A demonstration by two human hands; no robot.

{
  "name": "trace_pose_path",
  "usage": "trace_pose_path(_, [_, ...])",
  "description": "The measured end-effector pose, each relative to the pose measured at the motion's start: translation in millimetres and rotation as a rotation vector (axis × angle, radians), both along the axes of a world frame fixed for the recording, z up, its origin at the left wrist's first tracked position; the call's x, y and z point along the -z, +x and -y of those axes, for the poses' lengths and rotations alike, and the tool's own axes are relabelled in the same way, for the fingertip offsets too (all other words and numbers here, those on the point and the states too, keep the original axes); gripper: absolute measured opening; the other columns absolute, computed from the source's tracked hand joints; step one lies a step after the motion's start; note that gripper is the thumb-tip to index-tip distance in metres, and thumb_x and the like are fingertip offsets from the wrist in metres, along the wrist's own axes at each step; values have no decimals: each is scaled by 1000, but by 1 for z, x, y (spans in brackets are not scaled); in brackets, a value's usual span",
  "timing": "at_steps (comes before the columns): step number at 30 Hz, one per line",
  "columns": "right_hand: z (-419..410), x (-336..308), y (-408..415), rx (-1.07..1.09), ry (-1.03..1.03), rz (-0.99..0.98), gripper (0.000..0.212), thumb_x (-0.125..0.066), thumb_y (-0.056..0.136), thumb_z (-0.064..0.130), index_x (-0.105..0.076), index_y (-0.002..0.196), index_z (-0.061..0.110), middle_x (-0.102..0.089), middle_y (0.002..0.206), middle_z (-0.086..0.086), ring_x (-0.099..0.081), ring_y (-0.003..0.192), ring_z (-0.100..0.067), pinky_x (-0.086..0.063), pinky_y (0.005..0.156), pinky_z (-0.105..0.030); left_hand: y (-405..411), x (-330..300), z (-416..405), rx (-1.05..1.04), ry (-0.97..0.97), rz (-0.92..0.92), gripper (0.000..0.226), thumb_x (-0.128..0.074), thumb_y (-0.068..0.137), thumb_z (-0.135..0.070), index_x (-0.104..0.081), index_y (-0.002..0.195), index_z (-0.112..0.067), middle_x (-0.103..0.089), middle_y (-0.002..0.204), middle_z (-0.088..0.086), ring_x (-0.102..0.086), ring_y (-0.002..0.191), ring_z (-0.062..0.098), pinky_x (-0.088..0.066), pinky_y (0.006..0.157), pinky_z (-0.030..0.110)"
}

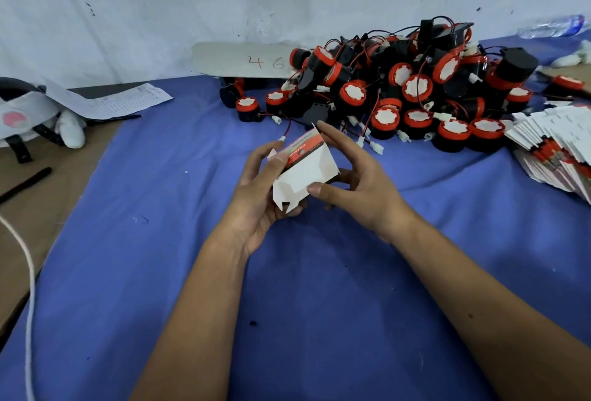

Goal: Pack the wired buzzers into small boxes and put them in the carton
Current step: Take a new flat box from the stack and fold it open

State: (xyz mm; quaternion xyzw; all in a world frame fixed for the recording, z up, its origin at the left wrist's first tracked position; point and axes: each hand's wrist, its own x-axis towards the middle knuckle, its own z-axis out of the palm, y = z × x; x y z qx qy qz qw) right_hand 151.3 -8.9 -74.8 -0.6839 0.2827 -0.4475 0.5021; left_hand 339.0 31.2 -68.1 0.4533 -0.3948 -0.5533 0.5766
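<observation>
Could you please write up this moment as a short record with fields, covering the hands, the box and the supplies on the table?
left hand: grips the small box from the left
right hand: fingers curled round the small box from the right
small box: white with a red and black band, flaps open, held above the blue cloth
buzzer pile: red and black wired buzzers heaped behind the hands
flat boxes: unfolded stack at the right edge
carton: not in view
</observation>
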Motion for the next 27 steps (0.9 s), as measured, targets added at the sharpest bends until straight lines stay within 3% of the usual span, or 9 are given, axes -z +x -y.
trace_pose_path(3, [-1,-1,-2,-70,-35,-9,92,-82,85,21,-29,156,47,-50,143,29,-65,118,-15,-59,81,-28,2,-2,-4,132,19,48,43,-66,93,-44,-61,135,-37,-76,99,13,-69,63,29,-53,48,28])
trace_pose_path(6, [2,-1,-4,-56,-3,-1,72,-76,85,26,-45,147,42,-61,132,9,-66,92,-13,-53,64,-24,5,-2,-5,166,-1,-2,41,-64,97,-42,-59,138,-37,-75,116,14,-72,66,32,-55,48,28])
trace_pose_path(9, [5,2,-3,10,28,5,57,-72,87,17,-54,138,37,-66,126,2,-65,83,-24,-50,53,-33,4,-2,-5,159,15,-37,43,-59,100,-47,-56,142,-38,-74,123,12,-75,74,34,-58,51,29])
trace_pose_path(13, [7,3,-2,141,123,83,49,-68,95,5,-56,136,29,-70,118,-1,-68,79,-30,-51,47,-32,2,-3,-4,121,-13,-56,61,-57,92,-59,-48,150,-45,-69,136,4,-73,108,29,-62,69,41])
trace_pose_path(16, [7,1,-4,160,240,162,41,-67,96,7,-57,132,26,-73,109,-9,-73,71,-35,-48,42,-30,-2,-4,-4,114,-80,32,65,-67,85,-59,-50,147,-50,-56,150,-6,-67,124,25,-61,80,42])
trace_pose_path(19, [4,0,-1,157,238,127,34,-68,95,18,-59,126,28,-74,99,-6,-72,63,-39,-45,39,-27,-12,-1,-4,89,-120,106,63,-76,75,-54,-63,136,-45,-59,146,-4,-66,124,21,-61,80,41])
trace_pose_path(22, [3,-2,0,201,210,34,21,-66,98,25,-60,118,31,-74,97,-2,-72,59,-38,-42,36,-26,-14,1,-3,53,-153,136,54,-80,74,-48,-68,127,-41,-66,134,-4,-70,113,16,-61,72,37])
trace_pose_path(24, [4,-1,-1,298,133,-123,18,-63,98,27,-61,116,32,-74,103,0,-73,63,-32,-45,40,-28,-12,3,-2,32,-179,194,50,-81,73,-46,-70,122,-40,-69,126,-9,-72,104,10,-61,67,35])
trace_pose_path(27, [4,1,-2,525,-107,-461,36,-64,90,30,-58,123,41,-73,108,11,-70,93,-20,-58,73,-38,-12,4,-2,25,-217,300,44,-82,73,-45,-70,116,-45,-70,121,-20,-72,94,2,-60,61,30])
